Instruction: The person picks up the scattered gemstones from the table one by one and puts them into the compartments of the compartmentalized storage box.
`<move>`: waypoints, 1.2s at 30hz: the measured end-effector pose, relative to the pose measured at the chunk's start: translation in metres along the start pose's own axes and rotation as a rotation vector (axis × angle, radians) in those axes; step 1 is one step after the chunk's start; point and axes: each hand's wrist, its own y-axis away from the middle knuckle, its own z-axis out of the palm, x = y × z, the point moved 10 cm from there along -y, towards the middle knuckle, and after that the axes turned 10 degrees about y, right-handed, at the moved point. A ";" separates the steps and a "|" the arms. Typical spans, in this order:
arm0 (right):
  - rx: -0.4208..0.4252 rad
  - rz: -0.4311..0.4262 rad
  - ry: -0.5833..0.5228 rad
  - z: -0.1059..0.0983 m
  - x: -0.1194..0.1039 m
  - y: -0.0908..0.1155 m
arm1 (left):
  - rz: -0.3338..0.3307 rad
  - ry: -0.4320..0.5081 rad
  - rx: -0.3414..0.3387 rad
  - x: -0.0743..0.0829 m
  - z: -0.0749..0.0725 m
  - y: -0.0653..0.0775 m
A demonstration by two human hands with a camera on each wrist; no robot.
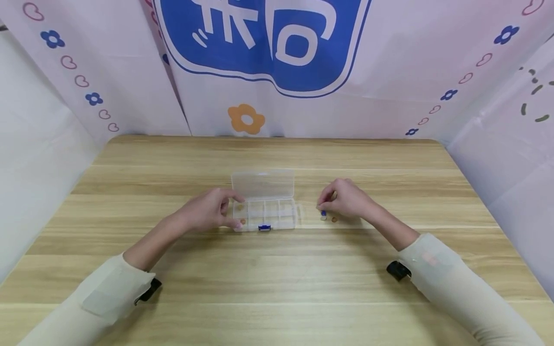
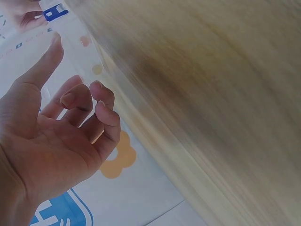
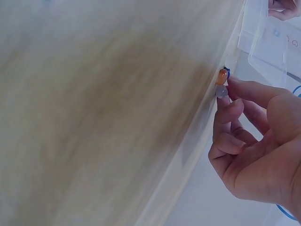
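Note:
A clear plastic compartment box lies with its see-through lid folded back and a blue latch at its front. Small pieces sit in its left compartments: an orange-brown one and a tan one. My left hand spans the box's left end, thumb at the front corner and index finger near the hinge, other fingers loosely bent. To the right of the box, my right hand pinches at a small blue bead. Beside it are a clear bead and an orange bead.
All of this is on a wood-grain table. A white cloth with a blue emblem and an orange flower hangs behind its far edge. White cloths also hang at both sides. Dark clips stick out at both sleeve cuffs.

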 end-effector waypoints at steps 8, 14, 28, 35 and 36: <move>-0.009 -0.003 0.006 0.001 -0.001 -0.001 | -0.002 0.004 -0.002 -0.001 0.000 -0.002; -0.004 0.000 -0.003 0.000 -0.002 -0.001 | 0.009 0.004 0.001 0.000 0.000 0.000; 0.022 0.032 -0.030 -0.006 -0.007 -0.003 | 0.024 0.005 0.002 -0.001 0.000 0.000; 0.047 0.017 -0.037 -0.009 -0.012 -0.004 | 0.037 0.002 0.008 -0.001 -0.001 -0.001; 0.053 0.010 -0.038 -0.009 -0.013 -0.005 | 0.034 0.002 0.008 -0.001 -0.001 -0.001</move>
